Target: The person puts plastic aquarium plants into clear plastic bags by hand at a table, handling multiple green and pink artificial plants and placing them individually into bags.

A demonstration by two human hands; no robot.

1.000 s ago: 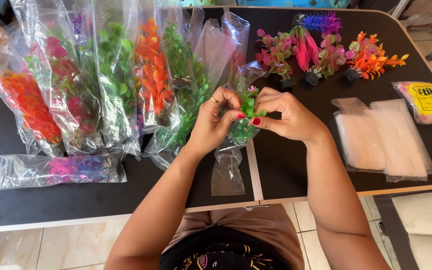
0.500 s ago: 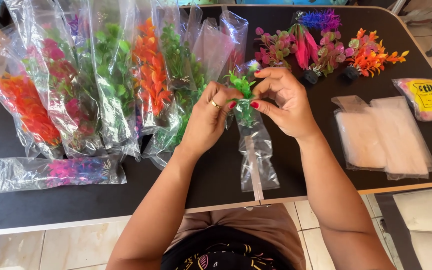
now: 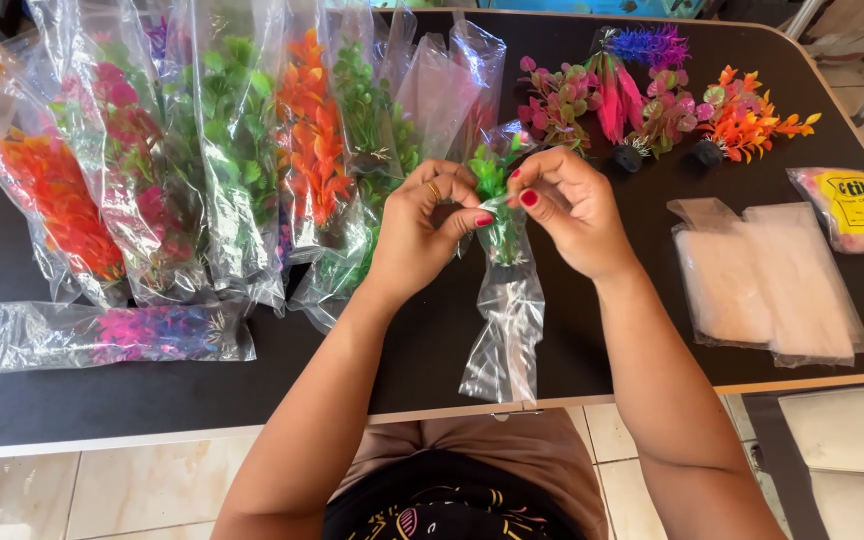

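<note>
Spanning most of the view, a dark worktop (image 3: 432, 360) with a pale edge stands on a floor of light tiles (image 3: 82, 490). Across its left half lie clear bags of artificial plants (image 3: 232, 150), orange, pink, green and purple, overlapping one another; one bag of purple and pink plants (image 3: 117, 335) lies flat on its side nearer the person. At the far right stand loose plastic plants (image 3: 667, 95) in pink, purple and orange on small dark bases. Right of the hands a stack of empty clear bags (image 3: 767, 285) lies flat, and beyond it sits a small packet with a yellow label (image 3: 852, 208).

Above the worktop's near middle, both hands meet at the top of a narrow clear bag (image 3: 507, 320) that hangs down toward the worktop edge. A small green plant (image 3: 494, 185) sits in the bag's mouth, its top poking out between the hands. On the left hand (image 3: 422, 230), which wears a ring, the grip is thumb and forefinger pinched on the bag's upper edge. On the right hand (image 3: 572, 205), the grip is likewise pressed together on the plastic just beside the plant, with the remaining fingers curled.
</note>
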